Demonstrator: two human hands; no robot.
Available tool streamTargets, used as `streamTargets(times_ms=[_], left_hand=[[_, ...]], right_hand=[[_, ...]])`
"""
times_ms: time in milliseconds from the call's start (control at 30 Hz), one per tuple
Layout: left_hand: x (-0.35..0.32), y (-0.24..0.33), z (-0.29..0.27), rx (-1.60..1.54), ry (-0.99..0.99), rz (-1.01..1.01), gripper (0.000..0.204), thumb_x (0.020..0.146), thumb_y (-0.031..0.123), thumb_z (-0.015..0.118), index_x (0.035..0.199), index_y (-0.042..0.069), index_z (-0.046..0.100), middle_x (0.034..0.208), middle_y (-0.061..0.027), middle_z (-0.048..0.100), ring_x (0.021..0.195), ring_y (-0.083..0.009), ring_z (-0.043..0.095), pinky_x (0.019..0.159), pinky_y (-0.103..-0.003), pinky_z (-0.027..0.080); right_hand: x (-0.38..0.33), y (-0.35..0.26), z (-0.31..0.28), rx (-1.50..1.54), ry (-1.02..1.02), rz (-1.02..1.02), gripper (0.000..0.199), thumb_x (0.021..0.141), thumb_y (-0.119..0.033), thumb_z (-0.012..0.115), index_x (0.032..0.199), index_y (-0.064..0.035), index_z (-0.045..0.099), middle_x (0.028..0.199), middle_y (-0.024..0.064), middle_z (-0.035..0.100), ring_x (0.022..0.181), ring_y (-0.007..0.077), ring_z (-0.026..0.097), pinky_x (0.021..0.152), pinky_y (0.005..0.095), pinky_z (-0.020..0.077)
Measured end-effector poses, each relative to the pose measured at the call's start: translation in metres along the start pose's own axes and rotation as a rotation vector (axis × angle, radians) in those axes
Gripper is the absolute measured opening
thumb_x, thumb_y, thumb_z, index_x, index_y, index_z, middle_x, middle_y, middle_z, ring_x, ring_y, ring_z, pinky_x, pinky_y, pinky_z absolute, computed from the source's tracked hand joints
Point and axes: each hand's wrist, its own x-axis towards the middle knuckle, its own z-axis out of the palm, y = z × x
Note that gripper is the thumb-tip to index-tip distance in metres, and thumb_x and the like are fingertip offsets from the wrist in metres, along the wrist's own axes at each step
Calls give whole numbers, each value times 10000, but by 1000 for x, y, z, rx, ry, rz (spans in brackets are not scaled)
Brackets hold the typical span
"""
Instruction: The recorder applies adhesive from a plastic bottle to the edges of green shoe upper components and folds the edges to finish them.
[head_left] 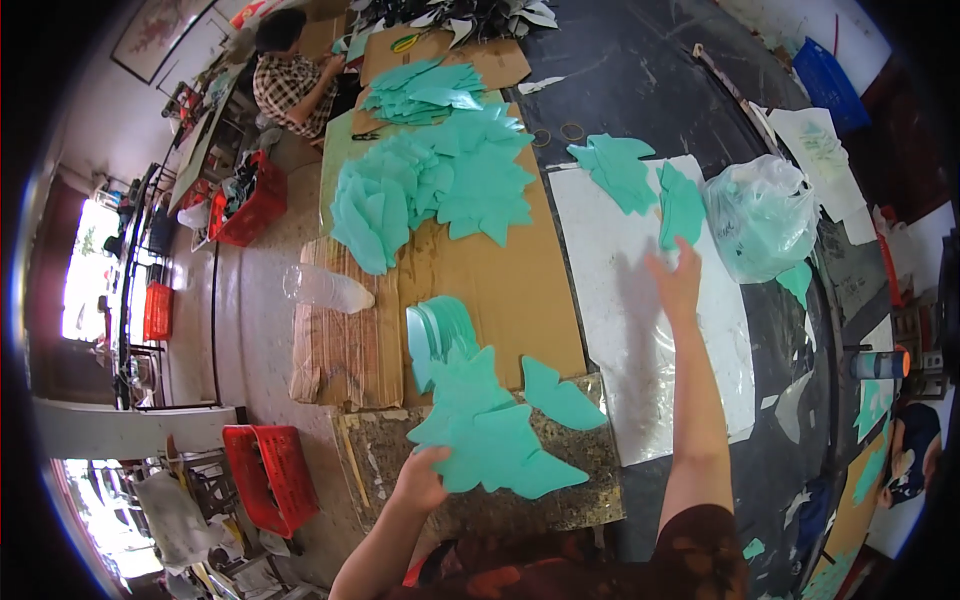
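Observation:
My left hand (422,482) grips the lower left edge of a jagged teal cut-out sheet (500,440), made of overlapping pieces. My right hand (678,280) reaches forward over a white board (640,330), its thumb and fingers apart. Its fingertips are at the near end of a narrow stack of teal pieces (681,200); whether they touch it I cannot tell. Left of that stack lies another small teal pile (615,170). A curved stack of teal pieces (440,330) stands just beyond my left hand's sheet, and a loose teal piece (560,395) lies to its right.
Large teal piles (480,180) cover the far cardboard (500,290). A clear plastic bottle (330,288) lies at the left. A filled plastic bag (762,215) sits right of the board. Red crates (268,480) stand on the floor. A person in a checked shirt (290,90) sits far left.

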Motion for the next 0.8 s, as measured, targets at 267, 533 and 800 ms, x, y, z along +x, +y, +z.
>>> streamTargets(times_ms=[267,533,800], left_hand=[[-30,6,-31,-44,179,57,631,779,123,630,1343,-1,375,1240,-135,546,1111,-302,563,952,-444,474],[-30,5,-40,-73,229,23,611,777,107,620,1332,3,387,1239,-141,546,1119,-313,557,966,-460,459],[-24,5,-31,-79,201,1,643,763,97,635,1344,3,376,1252,-146,537,1127,-321,551,977,-469,452]], right_hand=[[56,-7,34,-564,63,72,726,744,-414,712,1336,-138,396,1244,173,480,1152,384,472,910,501,430],[79,32,9,-730,-69,-78,532,825,-240,614,1288,-102,392,1060,182,584,854,398,627,692,474,530],[88,53,-17,-444,98,22,385,837,-126,528,1210,-61,463,950,224,630,791,402,625,696,480,498]])
